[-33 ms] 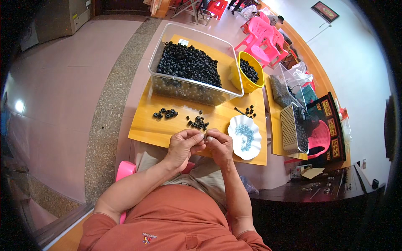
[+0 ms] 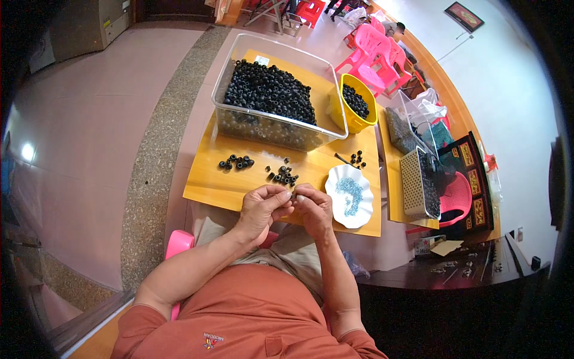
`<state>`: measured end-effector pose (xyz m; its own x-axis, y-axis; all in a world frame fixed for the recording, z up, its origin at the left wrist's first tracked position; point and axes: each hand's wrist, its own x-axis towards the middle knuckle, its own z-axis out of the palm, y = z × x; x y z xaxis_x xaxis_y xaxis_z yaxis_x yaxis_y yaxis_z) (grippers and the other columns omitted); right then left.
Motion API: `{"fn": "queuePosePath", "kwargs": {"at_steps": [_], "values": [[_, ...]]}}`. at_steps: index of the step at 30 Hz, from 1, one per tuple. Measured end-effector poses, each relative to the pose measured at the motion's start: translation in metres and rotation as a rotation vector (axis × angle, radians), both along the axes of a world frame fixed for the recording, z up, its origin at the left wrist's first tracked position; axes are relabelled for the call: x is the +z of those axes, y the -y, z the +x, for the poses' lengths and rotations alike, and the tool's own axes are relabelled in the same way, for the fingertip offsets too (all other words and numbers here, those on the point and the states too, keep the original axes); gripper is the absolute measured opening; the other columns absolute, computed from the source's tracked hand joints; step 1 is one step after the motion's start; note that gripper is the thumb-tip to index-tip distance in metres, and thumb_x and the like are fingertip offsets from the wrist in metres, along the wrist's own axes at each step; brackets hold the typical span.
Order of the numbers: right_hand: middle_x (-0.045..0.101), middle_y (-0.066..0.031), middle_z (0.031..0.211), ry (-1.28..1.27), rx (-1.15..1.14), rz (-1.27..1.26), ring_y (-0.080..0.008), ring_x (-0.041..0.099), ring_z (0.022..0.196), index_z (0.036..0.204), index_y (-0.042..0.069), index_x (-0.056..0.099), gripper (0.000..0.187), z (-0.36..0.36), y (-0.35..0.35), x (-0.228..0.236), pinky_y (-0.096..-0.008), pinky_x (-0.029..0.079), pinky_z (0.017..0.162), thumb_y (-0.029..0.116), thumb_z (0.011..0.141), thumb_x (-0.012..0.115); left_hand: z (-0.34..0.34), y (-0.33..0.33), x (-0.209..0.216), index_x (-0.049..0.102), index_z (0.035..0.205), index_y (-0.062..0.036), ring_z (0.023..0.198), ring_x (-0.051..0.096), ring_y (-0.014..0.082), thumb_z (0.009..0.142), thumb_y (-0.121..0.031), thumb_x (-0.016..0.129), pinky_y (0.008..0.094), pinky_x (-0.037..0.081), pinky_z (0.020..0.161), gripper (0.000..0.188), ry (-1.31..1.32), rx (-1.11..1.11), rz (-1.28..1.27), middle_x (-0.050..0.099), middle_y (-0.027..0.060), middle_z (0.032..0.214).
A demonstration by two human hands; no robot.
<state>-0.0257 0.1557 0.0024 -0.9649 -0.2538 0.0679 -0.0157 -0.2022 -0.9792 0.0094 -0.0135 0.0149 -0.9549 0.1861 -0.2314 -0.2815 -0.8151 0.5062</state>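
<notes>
My left hand [image 2: 263, 209] and my right hand [image 2: 315, 210] meet over the front edge of the yellow wooden table [image 2: 206, 179]. Both are closed in a pinch, fingertips almost touching. Something small and dark shows between them, too hidden to name. Just beyond lies a loose cluster of small black ring-shaped parts [image 2: 282, 176], with another group of black parts [image 2: 236, 162] farther left. Right of my right hand stands a white scalloped plate [image 2: 364, 209] holding tiny pale-blue clear pieces [image 2: 351, 192].
A large clear plastic bin [image 2: 281, 128] of black parts stands at the back, beside a yellow tub [image 2: 356, 124] of similar ones. A few black pieces [image 2: 357, 158] lie behind the plate. Off to the right are a perforated basket [image 2: 412, 185] and pink chairs [image 2: 371, 51].
</notes>
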Motion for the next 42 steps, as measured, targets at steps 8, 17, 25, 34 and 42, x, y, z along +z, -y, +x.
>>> {"fn": "queuePosePath", "kwargs": {"at_steps": [8,17,25,34,42], "values": [[0.066,-0.0045,0.095,0.117,0.003,-0.069,-0.0111,0.062,0.081,0.114,-0.002,0.061,0.025,0.002,0.0,-0.002,-0.0243,0.051,0.073,0.011,0.092,0.06,0.0,0.0,0.0,0.064,0.094,-0.0035,0.077,0.063,0.0121,0.088,-0.007,0.064,0.0269,0.057,0.072,0.007,0.003,0.004,-0.001,0.064,0.0041,0.083],[0.066,-0.0087,0.095,0.104,0.056,-0.106,-0.0134,0.063,0.084,0.111,-0.002,0.061,0.022,0.0,-0.005,-0.006,-0.0246,0.052,0.075,0.009,0.093,0.059,0.0,0.0,-0.002,0.064,0.094,-0.0033,0.075,0.063,0.0113,0.089,-0.007,0.063,0.0258,0.057,0.071,0.006,0.004,0.003,-0.007,0.064,0.0042,0.083],[0.066,-0.0079,0.096,0.16,0.082,-0.127,-0.0129,0.063,0.084,0.108,-0.001,0.062,0.02,0.0,-0.006,-0.001,-0.0245,0.051,0.075,0.009,0.092,0.06,0.0,-0.001,-0.003,0.064,0.094,-0.0031,0.075,0.063,0.0111,0.089,-0.007,0.063,0.0255,0.058,0.069,0.006,0.007,-0.003,-0.015,0.064,0.0038,0.083],[0.066,-0.0045,0.09,0.143,0.094,-0.122,-0.0103,0.061,0.079,0.105,0.0,0.063,0.019,0.002,-0.002,0.006,-0.0235,0.051,0.072,0.014,0.091,0.063,0.0,-0.001,-0.004,0.063,0.094,-0.0034,0.076,0.063,0.011,0.089,-0.006,0.063,0.0252,0.058,0.071,0.006,0.002,-0.025,-0.024,0.064,0.0034,0.085],[0.067,-0.0055,0.091,0.121,0.098,-0.127,-0.011,0.062,0.081,0.105,0.0,0.063,0.019,0.001,-0.004,0.004,-0.0241,0.051,0.072,0.012,0.091,0.063,0.0,-0.002,-0.002,0.062,0.094,-0.0012,0.073,0.062,0.0102,0.087,-0.007,0.065,0.0237,0.057,0.068,0.01,-0.009,-0.035,-0.018,0.064,0.0045,0.083]]}}
